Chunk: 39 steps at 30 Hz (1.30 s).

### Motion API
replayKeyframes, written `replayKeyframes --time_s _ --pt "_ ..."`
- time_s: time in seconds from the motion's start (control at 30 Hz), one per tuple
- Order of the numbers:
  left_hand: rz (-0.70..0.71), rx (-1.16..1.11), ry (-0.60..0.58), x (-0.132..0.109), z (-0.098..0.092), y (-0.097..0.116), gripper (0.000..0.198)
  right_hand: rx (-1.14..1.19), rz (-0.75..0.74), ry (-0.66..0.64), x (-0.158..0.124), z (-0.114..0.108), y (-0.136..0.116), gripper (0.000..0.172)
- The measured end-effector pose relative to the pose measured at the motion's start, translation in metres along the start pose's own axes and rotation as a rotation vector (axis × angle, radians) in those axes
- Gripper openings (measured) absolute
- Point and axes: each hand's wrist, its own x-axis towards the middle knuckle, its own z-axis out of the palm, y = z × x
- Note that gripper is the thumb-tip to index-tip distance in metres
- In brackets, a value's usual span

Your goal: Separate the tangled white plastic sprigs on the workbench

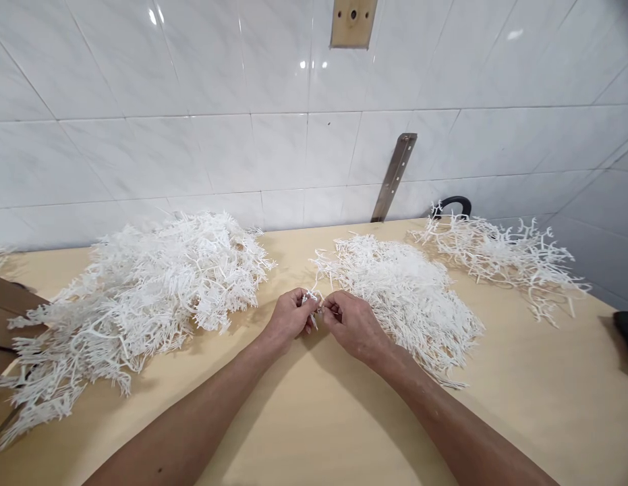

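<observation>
My left hand [293, 312] is closed on a small white branched plastic piece [314, 297], pinched between thumb and fingers. Close beside it, my right hand [347, 316] pinches the same piece from the other side. Both hands are just above the table, between two heaps. To the left spreads a large heap of white branching pieces [177, 277]. A heap of thin white sticks [409, 290] lies right behind my right hand. What sits under my fingertips is partly hidden.
A looser pile of bare white branched stems [496, 250] lies at the back right of the wooden table [303, 418]. A black curved object [458, 202] is behind it. A dark object [626, 331] sits at the right edge, a brown box [10, 317] at the left. A metal bracket [394, 179] is against the tiled wall.
</observation>
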Motion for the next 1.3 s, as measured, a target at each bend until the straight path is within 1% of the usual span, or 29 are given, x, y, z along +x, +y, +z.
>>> replayKeyframes --time_s 0.13,0.2,0.33,0.57,0.77,0.87,1.03,1.13,1.3 --pt "-0.015 -0.06 -0.082 -0.002 -0.002 0.005 0.028 0.046 0.112 0.013 0.001 -0.001 0.001 0.009" --pt "-0.025 -0.068 -0.107 -0.003 -0.004 0.008 0.032 0.073 0.135 0.005 0.001 -0.002 0.001 0.01" --pt "-0.034 -0.048 -0.136 -0.003 -0.006 0.009 0.038 0.108 0.128 -0.008 0.001 -0.005 -0.001 0.011" --pt "-0.056 -0.019 -0.151 -0.003 -0.008 0.01 0.043 0.108 0.107 0.024 0.0 -0.003 0.001 0.012" --pt "-0.054 0.003 -0.167 -0.005 -0.008 0.014 0.048 0.115 0.128 0.04 0.001 -0.001 0.003 0.013" --pt "-0.049 0.004 -0.173 -0.004 -0.009 0.012 0.05 0.178 0.166 0.012 0.001 -0.003 0.003 0.013" --pt "-0.047 -0.018 -0.238 -0.003 -0.012 0.01 0.051 0.334 0.281 -0.117 0.001 -0.009 0.002 0.021" --pt "-0.064 -0.014 -0.258 -0.002 -0.013 0.01 0.049 0.28 0.236 -0.122 0.001 -0.01 0.002 0.021" --pt "-0.119 0.062 -0.312 0.001 -0.018 0.013 0.048 -0.026 0.022 -0.053 -0.002 -0.004 0.003 0.014"
